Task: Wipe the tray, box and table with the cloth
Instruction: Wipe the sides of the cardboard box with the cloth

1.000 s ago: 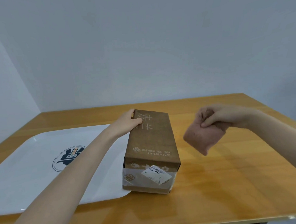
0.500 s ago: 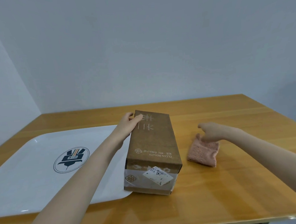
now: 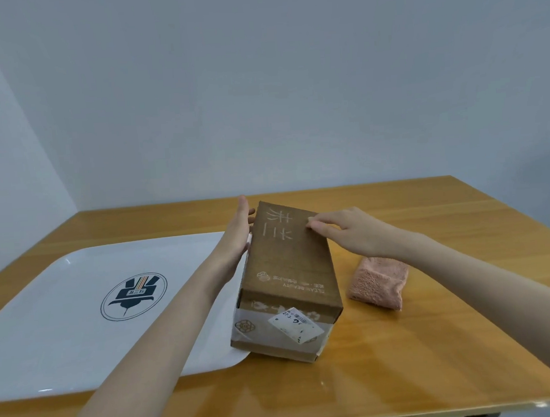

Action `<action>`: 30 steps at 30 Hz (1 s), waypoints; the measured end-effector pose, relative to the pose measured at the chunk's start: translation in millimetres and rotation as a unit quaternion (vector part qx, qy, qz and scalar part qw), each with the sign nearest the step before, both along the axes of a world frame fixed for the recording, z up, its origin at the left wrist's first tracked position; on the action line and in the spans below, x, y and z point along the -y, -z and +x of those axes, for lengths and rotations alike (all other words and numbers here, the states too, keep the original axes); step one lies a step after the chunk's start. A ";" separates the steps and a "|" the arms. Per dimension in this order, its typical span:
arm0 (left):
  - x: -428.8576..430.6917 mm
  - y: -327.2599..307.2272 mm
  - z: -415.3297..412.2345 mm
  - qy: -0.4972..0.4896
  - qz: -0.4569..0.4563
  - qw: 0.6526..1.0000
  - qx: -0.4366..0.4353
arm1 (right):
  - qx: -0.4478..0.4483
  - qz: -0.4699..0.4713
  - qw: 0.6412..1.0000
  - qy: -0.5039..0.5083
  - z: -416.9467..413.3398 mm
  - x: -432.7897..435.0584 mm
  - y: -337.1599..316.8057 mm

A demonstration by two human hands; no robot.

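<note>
Moved in the last half second: right hand (image 3: 349, 231), off the folded pink terry cloth (image 3: 378, 282) and across onto the brown oblong cardboard box (image 3: 286, 262). Cloth left lying on the light wooden table (image 3: 437, 353), just right of the box, touching neither hand.

Box lying on a long face, near end with white label (image 3: 295, 324) turned towards the camera. Lower left edge at or over the right rim of the white plastic tray (image 3: 49, 335); cannot tell which.

Right fingers straight and close together, tips laid on the far part of the top face, nothing pinched. Left hand (image 3: 238, 233) flat against the far left wall of the box, fingers extended and pressed together, thumb hidden.

Probable reason for the two-sided hold: bracing the box to shift or turn it to a fresh face. Cloth parked within easy reach, presumably for the next wipe.

Tray to the left, dark round emblem facing up. Pale wall (image 3: 259, 80) behind.
</note>
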State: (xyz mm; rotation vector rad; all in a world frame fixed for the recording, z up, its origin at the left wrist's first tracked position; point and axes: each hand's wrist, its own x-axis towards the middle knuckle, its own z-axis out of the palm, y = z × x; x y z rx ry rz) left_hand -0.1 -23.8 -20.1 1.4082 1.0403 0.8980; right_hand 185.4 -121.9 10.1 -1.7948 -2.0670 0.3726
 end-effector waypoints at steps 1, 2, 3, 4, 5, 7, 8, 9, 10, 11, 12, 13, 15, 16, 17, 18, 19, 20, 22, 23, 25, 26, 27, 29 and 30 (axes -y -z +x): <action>-1.5 1.7 -2.0 0.002 -0.002 1.000 -0.006 | -0.007 0.004 1.000 0.018 5.3 0.2 0.9; -2.5 2.9 -4.1 0.008 0.003 1.000 -0.015 | -0.007 0.010 0.999 0.036 10.6 0.6 1.0; -4.0 5.7 -6.4 0.019 0.012 0.999 -0.029 | -0.005 0.013 0.999 0.052 16.7 1.2 1.3; -5.0 8.3 -8.7 0.034 0.021 0.998 -0.050 | -0.007 0.014 0.998 0.064 23.2 1.8 1.7; -6.1 11.6 -10.5 0.049 0.026 0.996 -0.076 | -0.019 0.008 0.997 0.075 29.1 3.4 2.1; -6.8 18.4 -10.3 0.072 0.022 0.989 -0.128 | -0.080 -0.023 0.992 0.091 38.9 9.7 5.2; -7.2 22.4 -7.9 0.083 0.017 0.985 -0.151 | -0.119 -0.044 0.988 0.093 42.2 13.5 8.1; -7.5 26.4 -5.4 0.098 0.008 0.981 -0.168 | -0.153 -0.062 0.982 0.093 42.7 17.3 11.9; -6.2 29.1 -2.4 0.119 -0.003 0.978 -0.173 | -0.179 -0.073 0.977 0.091 42.8 19.9 16.4; -5.1 31.6 0.1 0.142 -0.022 0.976 -0.165 | -0.197 -0.078 0.973 0.092 42.1 21.9 20.2; -3.8 32.8 2.4 0.159 -0.040 0.975 -0.151 | -0.212 -0.077 0.970 0.094 41.4 22.4 23.0; -3.7 34.1 3.6 0.166 -0.051 0.975 -0.140 | -0.221 -0.077 0.968 0.095 41.2 21.8 24.7; -2.0 33.3 4.7 0.169 -0.054 0.974 -0.138 | -0.237 -0.092 0.963 0.094 42.0 20.3 23.1; -2.0 32.9 4.7 0.167 -0.052 0.974 -0.141 | -0.239 -0.107 0.961 0.091 42.5 19.5 21.3; -2.7 33.4 4.4 0.166 -0.052 0.974 -0.146 | -0.239 -0.124 0.959 0.090 42.8 18.7 19.0; -3.5 34.2 4.2 0.165 -0.055 0.973 -0.149 | -0.239 -0.137 0.957 0.096 43.2 17.5 16.4; -4.8 35.6 3.9 0.166 -0.061 0.973 -0.148 | -0.233 -0.140 0.956 0.109 44.2 14.2 14.2; -5.6 37.0 3.8 0.168 -0.070 0.973 -0.141 | -0.213 -0.123 0.961 0.128 45.0 10.6 10.6; -6.4 40.2 4.4 0.165 -0.088 0.975 -0.122 | -0.146 -0.054 0.977 0.148 42.2 6.6 -0.2; -5.7 40.6 4.8 0.165 -0.092 0.974 -0.121 | -0.116 -0.013 0.984 0.137 37.8 6.3 -6.7; -4.9 42.5 5.8 0.165 -0.087 0.973 -0.138 | -0.062 0.029 0.993 0.098 26.4 6.4 -19.2; -3.9 43.7 6.1 0.168 -0.083 0.970 -0.151 | -0.035 0.027 0.996 0.075 20.1 6.2 -24.2; -2.0 44.2 6.7 0.172 -0.083 0.968 -0.163 | 0.003 0.012 0.999 0.053 13.4 5.6 -28.1; 0.9 46.2 7.7 0.178 -0.098 0.965 -0.168 | 0.088 -0.038 0.995 0.017 -1.1 2.7 -31.8; 3.2 46.8 8.8 0.184 -0.104 0.965 -0.158 | 0.120 -0.064 0.991 0.004 -7.7 0.8 -31.4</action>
